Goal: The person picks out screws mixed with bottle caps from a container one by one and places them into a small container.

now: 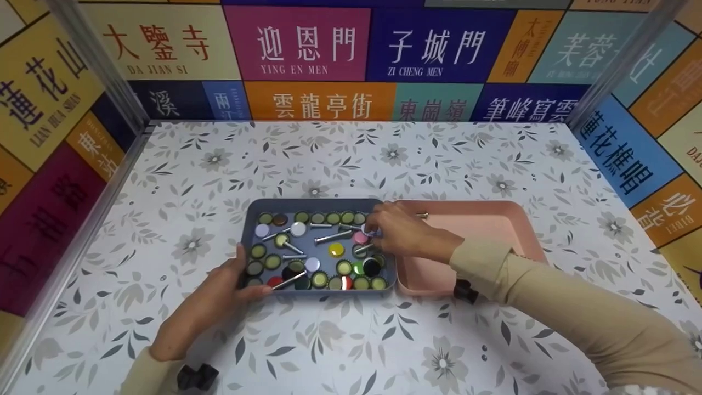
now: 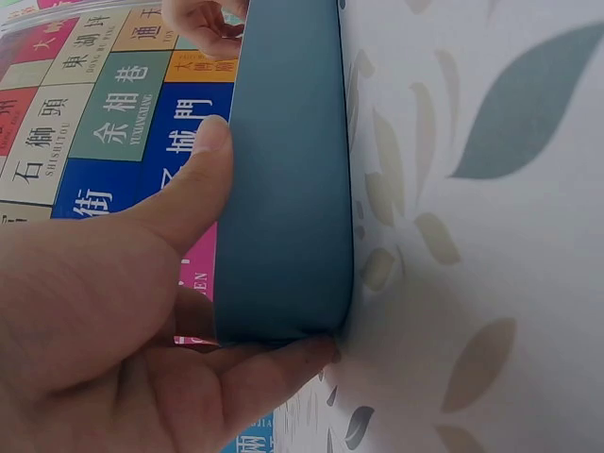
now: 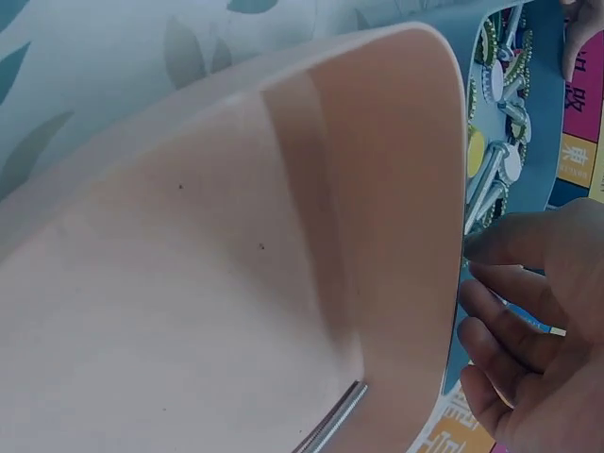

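Beige sleeve (image 1: pixel 565 312) is closest to me. Right hand (image 1: pixel 408 230), fingers curled, is at the right end of the smooth blue-grey tray (image 2: pixel 288 170); can't tell what it pinches, if anything. Left hand (image 1: pixel 205 299) grips that tray's rounded near-left corner. I see crimp-edged bottle caps (image 1: pixel 336 249) and shiny metal screws (image 1: pixel 333 237) mixed inside. Pink tray (image 1: pixel 482 233) just beside, threaded screw (image 3: pixel 335 420) inside. Floral-print tabletop (image 1: pixel 307 340) beneath.

White tabletop (image 1: pixel 356 156) bears grey floral print | Far side: pink panel (image 1: pixel 299 45) lettered YING EN MEN, dark-blue panel (image 1: pixel 437 46) ZI CHENG MEN touching its right edge, orange panel (image 1: pixel 323 104) below | Left side: yellow panel (image 1: pixel 46 96) LIAN HUA SHAN above maroon panel (image 1: pixel 49 227) | Right side: blue panel (image 1: pixel 625 159) above orange BIBEI panel (image 1: pixel 670 213)
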A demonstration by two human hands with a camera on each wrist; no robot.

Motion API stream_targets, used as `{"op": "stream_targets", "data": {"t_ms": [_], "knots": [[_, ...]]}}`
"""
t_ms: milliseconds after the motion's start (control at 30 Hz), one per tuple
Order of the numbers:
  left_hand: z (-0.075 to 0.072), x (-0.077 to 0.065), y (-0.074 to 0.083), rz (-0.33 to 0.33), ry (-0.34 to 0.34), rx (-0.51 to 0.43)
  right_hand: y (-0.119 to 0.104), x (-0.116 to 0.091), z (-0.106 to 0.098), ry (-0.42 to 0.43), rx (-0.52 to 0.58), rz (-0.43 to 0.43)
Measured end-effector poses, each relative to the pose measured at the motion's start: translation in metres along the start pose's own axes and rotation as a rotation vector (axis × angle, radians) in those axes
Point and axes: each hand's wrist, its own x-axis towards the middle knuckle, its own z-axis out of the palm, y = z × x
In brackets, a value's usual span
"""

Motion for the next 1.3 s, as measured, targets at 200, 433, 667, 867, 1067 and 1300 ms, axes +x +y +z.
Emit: {"op": "stream_targets", "data": {"t_ms": [200,433,667,867,1067,1300], "knots": [[0.001,-0.001,0.0,0.019,0.011,0.002,-0.001,0.0,0.006,0.03,-0.039,-0.049],[0.001,-0.001,0.001,0.001,0.009,0.012,0.001,0.001,0.01,0.05,-0.066,-0.073],[0.001,0.0,0.0,0.001,0.007,0.021,-0.001,0.001,0.01,0.003,-0.046,-0.033],[0.003,0.001,-0.001,0.018,0.012,0.014,-0.004,0.003,0.014,-0.028,-0.042,-0.021],[0.003,0.001,0.0,0.019,0.01,0.01,-0.005,0.004,0.016,-0.036,-0.051,-0.024],[0.001,0.0,0.001,0.002,0.009,0.027,-0.003,0.003,0.017,-0.047,-0.032,-0.019]]}}
